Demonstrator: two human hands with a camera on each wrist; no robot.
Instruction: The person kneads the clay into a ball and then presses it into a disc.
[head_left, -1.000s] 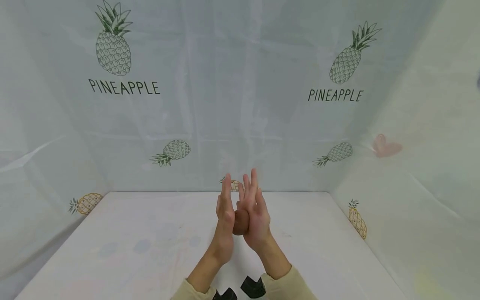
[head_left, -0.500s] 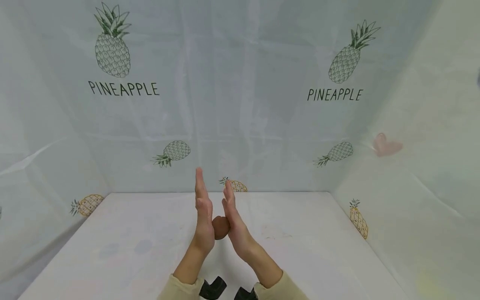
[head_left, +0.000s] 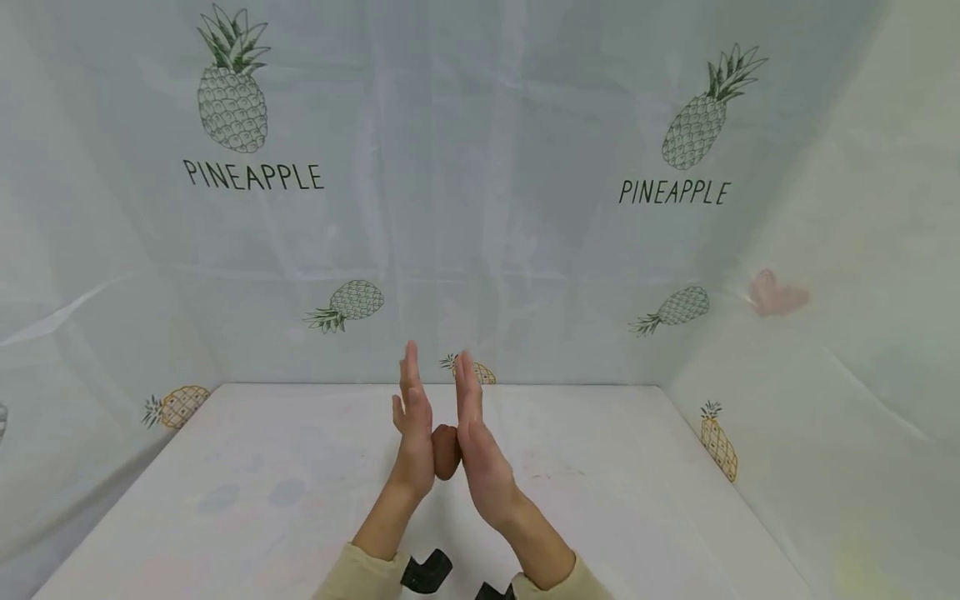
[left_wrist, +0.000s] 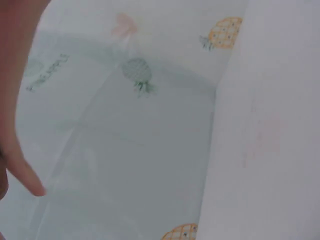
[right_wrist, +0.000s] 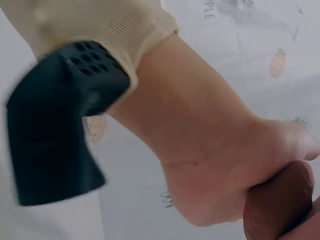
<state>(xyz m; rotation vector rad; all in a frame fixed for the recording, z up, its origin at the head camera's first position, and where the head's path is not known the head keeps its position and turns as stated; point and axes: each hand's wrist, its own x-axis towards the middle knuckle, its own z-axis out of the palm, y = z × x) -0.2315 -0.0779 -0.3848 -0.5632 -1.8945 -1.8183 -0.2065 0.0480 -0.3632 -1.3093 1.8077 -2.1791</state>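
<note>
Pressing a brown, rounded lump of clay-like material (head_left: 446, 452) between 2 upright palms appears to be the step in hand, and it looks unfinished. The left hand (head_left: 417, 435) and the right hand (head_left: 482, 458) face each other with fingers straight and pointing away from the person; neither curls round the lump, which is held only by palm contact on its 2 sides. It sits near the heels of the hands, raised above the white, flat tabletop (head_left: 247, 542), and touches both palms.

As for what is done, the material is already gathered into 1 compact mass, longer than it is wide in the head view. The right wrist view shows its visible face as fairly smooth, though part is covered by the hands, so its whole form cannot be told. The left wrist view does not show it.

What is left is harder to judge: the lump does not look evenly round, so some shaping may remain, and neither releasing it nor setting it down is done. Overall, the work seems partway along, with the main form made.
</note>
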